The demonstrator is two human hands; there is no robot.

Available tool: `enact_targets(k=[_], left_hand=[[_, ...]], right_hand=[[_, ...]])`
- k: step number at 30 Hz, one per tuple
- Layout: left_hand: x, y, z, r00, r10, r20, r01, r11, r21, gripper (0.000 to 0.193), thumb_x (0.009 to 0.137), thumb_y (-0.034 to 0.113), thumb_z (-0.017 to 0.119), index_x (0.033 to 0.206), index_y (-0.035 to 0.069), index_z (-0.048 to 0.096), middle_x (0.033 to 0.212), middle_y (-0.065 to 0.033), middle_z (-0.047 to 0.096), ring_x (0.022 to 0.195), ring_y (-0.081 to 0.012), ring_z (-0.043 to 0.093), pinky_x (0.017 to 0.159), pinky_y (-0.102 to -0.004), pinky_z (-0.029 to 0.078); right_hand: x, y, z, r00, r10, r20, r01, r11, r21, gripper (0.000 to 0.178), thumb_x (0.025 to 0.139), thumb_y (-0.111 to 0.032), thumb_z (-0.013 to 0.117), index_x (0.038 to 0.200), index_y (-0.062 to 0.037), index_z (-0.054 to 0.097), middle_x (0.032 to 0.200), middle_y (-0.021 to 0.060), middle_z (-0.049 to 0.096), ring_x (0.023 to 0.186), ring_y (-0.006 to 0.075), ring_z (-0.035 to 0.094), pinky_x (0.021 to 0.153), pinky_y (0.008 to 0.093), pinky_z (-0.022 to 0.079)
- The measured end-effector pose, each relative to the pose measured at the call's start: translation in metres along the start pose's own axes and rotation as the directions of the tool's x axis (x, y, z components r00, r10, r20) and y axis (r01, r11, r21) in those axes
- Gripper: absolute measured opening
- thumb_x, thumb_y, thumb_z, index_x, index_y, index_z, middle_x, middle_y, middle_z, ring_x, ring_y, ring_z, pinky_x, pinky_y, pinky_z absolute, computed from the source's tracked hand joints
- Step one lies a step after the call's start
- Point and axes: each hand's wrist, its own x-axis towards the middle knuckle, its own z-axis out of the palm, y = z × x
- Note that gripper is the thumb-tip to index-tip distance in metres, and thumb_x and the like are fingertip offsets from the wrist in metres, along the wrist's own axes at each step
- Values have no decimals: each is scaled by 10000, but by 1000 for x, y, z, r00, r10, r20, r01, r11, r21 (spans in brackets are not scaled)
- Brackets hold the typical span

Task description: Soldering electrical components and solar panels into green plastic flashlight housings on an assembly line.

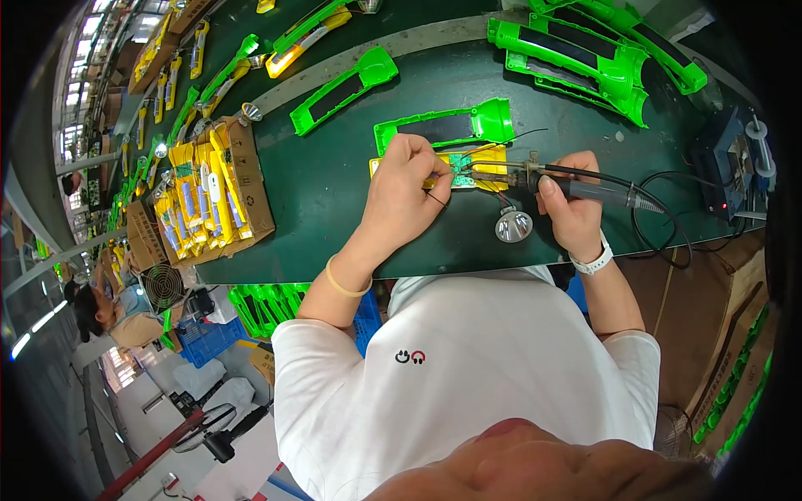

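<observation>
In my right hand (575, 209) is a soldering iron (597, 192) with a dark handle, its metal tip pointing left to a small green circuit board (461, 169). The board sits on a yellow casing (494, 157) lying on the bench. My left hand (399, 196) rests over the casing's left part, fingertips pinched at the board's edge on a thin wire (439, 200); the hand hides part of the casing. A silver lamp reflector (513, 225) hangs off the near side by thin wires. Just behind lies a green plastic shell (493, 121) with a dark panel.
A cardboard box (261, 179) of yellow casings stands left on the bench (317, 192). More green shells (576, 58) are stacked far right. The soldering station (725, 163) is at the right edge, its black cable (643, 234) looping nearby. Another person (125, 321) sits far left.
</observation>
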Motion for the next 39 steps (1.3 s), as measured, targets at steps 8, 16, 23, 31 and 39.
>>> enact_targets(k=[8, 16, 23, 31, 39], left_hand=[[2, 2, -4, 999, 7, 38, -7, 1000, -4, 117, 652, 5, 669, 734, 11, 586, 806, -82, 499, 747, -218, 519, 630, -302, 462], [1, 2, -2, 998, -21, 66, 24, 999, -37, 132, 658, -3, 641, 716, -9, 523, 827, -123, 478, 753, -276, 508, 636, -344, 454], [2, -1, -3, 997, 24, 72, -21, 999, -36, 125, 649, -2, 637, 707, -8, 527, 821, -123, 481, 757, -274, 508, 642, -341, 455], [3, 4, -3, 997, -24, 76, 27, 999, -38, 109, 647, -3, 627, 708, -15, 537, 813, -127, 486, 754, -270, 510, 650, -340, 456], [4, 5, -3, 997, -10, 71, 11, 1000, -17, 105, 647, -4, 624, 706, -19, 539, 810, -129, 485, 749, -272, 510, 651, -342, 455]], right_hand=[[0, -6, -2, 999, 1, -34, 2, 995, 96, 261, 830, -82, 597, 951, -48, 367, 713, 39, 498, 554, 59, 451, 474, 190, 368], [0, -4, 0, 999, -30, -25, 31, 999, 18, 254, 829, -89, 600, 941, -48, 377, 723, 36, 503, 556, 55, 448, 478, 186, 370], [0, -2, 2, 999, -24, -22, 23, 999, -22, 232, 834, -75, 587, 944, -45, 385, 723, 30, 507, 554, 49, 442, 477, 181, 365], [-1, -7, -1, 994, -53, -97, 59, 997, 54, 234, 845, -99, 573, 954, -48, 372, 703, 51, 510, 526, 69, 440, 451, 195, 351], [-2, -6, 0, 1000, -29, -8, 29, 999, -21, 253, 829, -78, 597, 958, -46, 382, 734, 45, 515, 557, 63, 457, 482, 187, 382]])
